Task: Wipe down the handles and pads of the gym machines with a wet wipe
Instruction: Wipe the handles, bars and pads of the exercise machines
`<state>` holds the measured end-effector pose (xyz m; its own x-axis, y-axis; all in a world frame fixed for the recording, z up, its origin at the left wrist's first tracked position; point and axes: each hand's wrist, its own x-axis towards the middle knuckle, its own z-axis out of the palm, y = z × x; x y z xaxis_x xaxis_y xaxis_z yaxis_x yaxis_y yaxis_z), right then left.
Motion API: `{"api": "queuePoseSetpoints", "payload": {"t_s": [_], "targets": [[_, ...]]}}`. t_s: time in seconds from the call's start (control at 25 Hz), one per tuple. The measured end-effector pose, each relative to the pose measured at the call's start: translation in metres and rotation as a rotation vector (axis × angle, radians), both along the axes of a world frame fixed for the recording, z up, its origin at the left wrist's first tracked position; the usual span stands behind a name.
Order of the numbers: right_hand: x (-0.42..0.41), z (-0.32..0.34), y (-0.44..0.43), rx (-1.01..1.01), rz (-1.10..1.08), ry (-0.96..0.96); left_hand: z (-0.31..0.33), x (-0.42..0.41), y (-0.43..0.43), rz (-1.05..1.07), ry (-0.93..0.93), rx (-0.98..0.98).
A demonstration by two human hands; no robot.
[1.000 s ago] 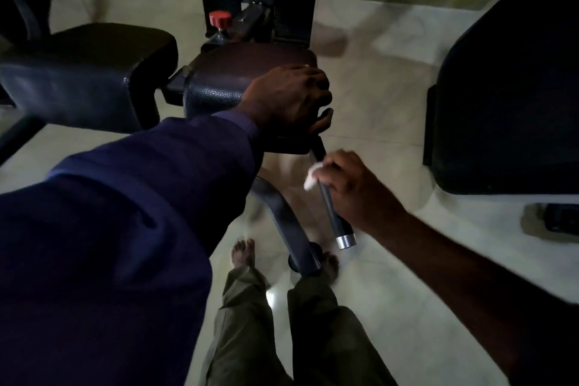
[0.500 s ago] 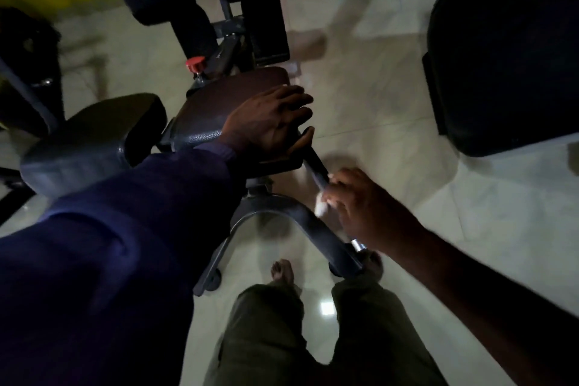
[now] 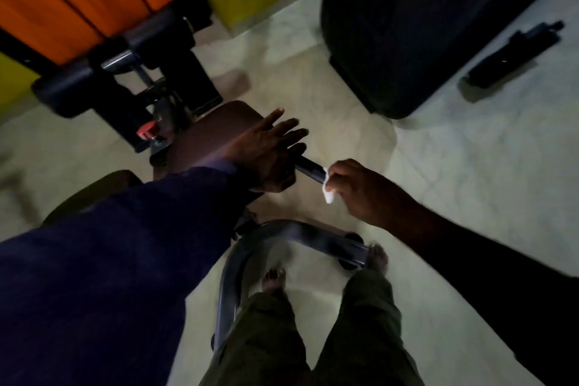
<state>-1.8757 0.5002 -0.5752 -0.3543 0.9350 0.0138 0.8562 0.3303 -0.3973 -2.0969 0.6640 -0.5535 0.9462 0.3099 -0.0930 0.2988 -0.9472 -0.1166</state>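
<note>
One wipe [image 3: 328, 189] inside right grip [image 3: 363, 191], against handle [image 3: 310, 168].

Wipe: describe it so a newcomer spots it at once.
Find the brown pad at centre, under the left hand. A dark handle runs right from it to the right hand, which pinches the wipe. It's the only small white thing.

A long, dark blue sleeve [image 3: 109, 260] covers the left arm down to the wrist of the left hand [image 3: 266, 150]. The right forearm [image 3: 407, 216] is bare. Loose olive-green trousers [image 3: 269, 338] end above bare feet [image 3: 274, 279].
</note>
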Motion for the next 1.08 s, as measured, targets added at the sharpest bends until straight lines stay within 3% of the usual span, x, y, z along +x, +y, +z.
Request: {"api": "queuePoseSetpoints", "payload": {"t_s": [0.12,0.24,0.36,0.4,0.48,0.56,0.64,0.72,0.8,0.84,0.92,0.96,1.04,1.08], "targets": [[0.035,0.012,-0.079,0.085,-0.207,-0.027,0.014,0.008,-0.010,-0.148,0.054,-0.009],[0.024,-0.002,-0.117,0.048,-0.845,0.161,0.001,0.032,-0.009,-0.246,0.123,-0.038],[-0.012,-0.022,-0.102,0.067,-1.353,0.820,-0.012,0.044,-0.009,-0.199,0.325,-0.042],[-0.025,-0.028,-0.096,0.035,-1.429,1.126,-0.014,0.045,-0.009,-0.204,0.319,-0.020],[-0.048,-0.027,-0.082,0.071,-1.505,1.430,-0.014,0.044,-0.012,-0.235,0.291,0.013],[-0.061,-0.022,-0.072,0.119,-1.544,1.375,-0.012,0.044,-0.015,-0.258,0.263,0.053],[-0.060,-0.017,-0.061,0.064,-1.541,1.080,-0.015,0.045,-0.015,-0.257,0.288,0.078],[-0.050,-0.018,-0.053,-0.127,-1.401,0.700,-0.017,0.045,-0.015,-0.252,0.294,0.061],[-0.039,-0.012,-0.044,-0.401,-1.252,0.562,-0.017,0.044,-0.016,-0.243,0.276,0.085],[-0.033,-0.007,-0.038,-0.476,-1.336,0.695,-0.017,0.044,-0.016,-0.241,0.262,0.098],[-0.020,-0.003,-0.035,-0.522,-1.411,0.770,-0.019,0.044,-0.017,-0.258,0.239,0.116],[-0.018,-0.005,-0.035,-0.540,-1.381,0.668,-0.020,0.043,-0.018,-0.257,0.241,0.126],[-0.040,-0.004,-0.043,-0.357,-1.428,0.634,-0.021,0.043,-0.017,-0.244,0.232,0.128],[-0.051,-0.009,-0.049,-0.229,-1.512,0.797,-0.021,0.044,-0.016,-0.243,0.226,0.124]]}}
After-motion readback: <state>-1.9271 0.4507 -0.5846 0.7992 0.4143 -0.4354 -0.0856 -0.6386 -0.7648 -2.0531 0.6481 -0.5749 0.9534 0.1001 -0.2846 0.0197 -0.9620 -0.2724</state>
